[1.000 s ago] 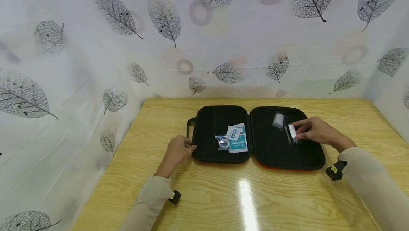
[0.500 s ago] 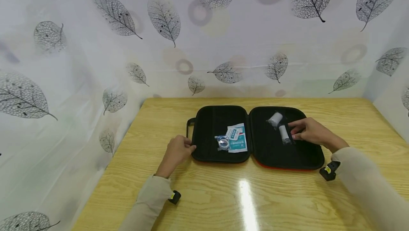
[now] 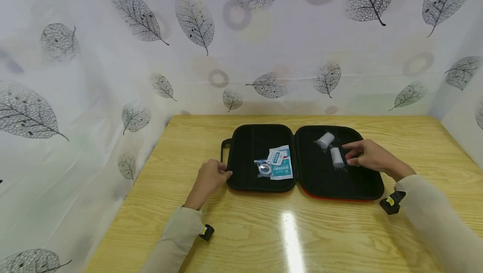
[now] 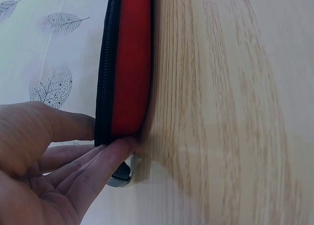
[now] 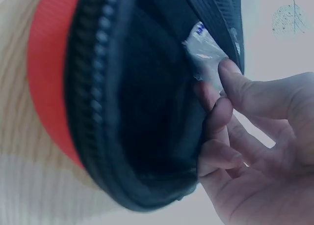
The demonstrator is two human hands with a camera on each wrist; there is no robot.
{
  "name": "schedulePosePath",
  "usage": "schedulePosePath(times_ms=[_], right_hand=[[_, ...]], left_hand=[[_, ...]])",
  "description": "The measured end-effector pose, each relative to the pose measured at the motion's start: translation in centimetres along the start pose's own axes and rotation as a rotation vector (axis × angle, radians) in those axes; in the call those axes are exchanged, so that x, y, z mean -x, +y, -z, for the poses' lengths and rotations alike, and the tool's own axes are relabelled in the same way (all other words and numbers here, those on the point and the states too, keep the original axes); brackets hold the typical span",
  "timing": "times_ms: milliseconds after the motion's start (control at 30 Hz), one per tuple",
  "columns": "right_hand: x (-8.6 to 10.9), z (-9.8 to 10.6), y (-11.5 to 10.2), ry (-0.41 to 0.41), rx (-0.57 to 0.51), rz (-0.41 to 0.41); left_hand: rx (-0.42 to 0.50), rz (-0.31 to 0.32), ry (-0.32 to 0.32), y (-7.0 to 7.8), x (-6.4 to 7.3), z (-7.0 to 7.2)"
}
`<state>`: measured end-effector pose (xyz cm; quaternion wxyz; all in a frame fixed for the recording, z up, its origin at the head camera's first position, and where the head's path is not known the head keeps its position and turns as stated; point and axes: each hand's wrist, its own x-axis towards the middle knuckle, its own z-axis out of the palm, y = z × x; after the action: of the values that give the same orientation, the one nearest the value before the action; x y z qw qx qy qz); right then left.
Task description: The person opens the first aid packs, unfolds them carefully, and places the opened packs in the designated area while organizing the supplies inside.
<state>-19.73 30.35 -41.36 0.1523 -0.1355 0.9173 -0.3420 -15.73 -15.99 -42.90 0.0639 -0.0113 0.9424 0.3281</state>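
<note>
An unfolded zip case [image 3: 241, 147], black inside and red outside, lies flat on the table. My left hand [image 3: 211, 176] grips its near left corner; in the left wrist view the thumb and fingers are on either side of the zipped edge. Over the right half, my right hand [image 3: 371, 155] has its thumb and forefinger apart, with the tips right beside a plastic-wrapped white bandage roll [image 3: 337, 157]. A second wrapped roll [image 3: 325, 140] lies just beyond it. In the right wrist view the clear wrapper [image 5: 206, 53] shows close to the thumb tip, near a black strap.
In the left half lie a teal-and-white sachet [image 3: 282, 168], a smaller white packet [image 3: 276, 158] and a wrapped roll of tape [image 3: 264, 169]. A carry handle [image 3: 222, 149] sticks out left. A leaf-patterned sheet [image 3: 286, 46] hangs behind the wooden table [image 3: 245, 231].
The bandage roll at my right hand has shifted left out of the fingers and lies beside them. The farther roll has tilted over. My left hand stays at the corner.
</note>
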Motion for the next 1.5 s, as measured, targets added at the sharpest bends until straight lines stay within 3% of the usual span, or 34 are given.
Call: schedulePosePath(times_ms=[367, 633, 967, 1133, 1500], right_hand=[[0.2, 1.7, -0.8, 0.068, 0.01, -0.009], [-0.3, 1.6, -2.8, 0.118, 0.022, 0.023], [-1.5, -0.9, -6.0, 0.084, 0.026, 0.148], [-2.3, -2.6, -7.4, 0.049, 0.063, 0.184], [-4.6, -5.9, -10.4, -0.01, 0.038, 0.261]], left_hand=[[0.006, -0.015, -0.002, -0.1, -0.1, 0.0], [0.002, -0.015, 0.005, 0.1, 0.0, 0.1], [-0.004, -0.002, 0.011, 0.1, 0.0, 0.1], [0.003, -0.013, 0.007, 0.1, 0.0, 0.1], [0.014, -0.028, 0.012, 0.0, 0.1, 0.1]])
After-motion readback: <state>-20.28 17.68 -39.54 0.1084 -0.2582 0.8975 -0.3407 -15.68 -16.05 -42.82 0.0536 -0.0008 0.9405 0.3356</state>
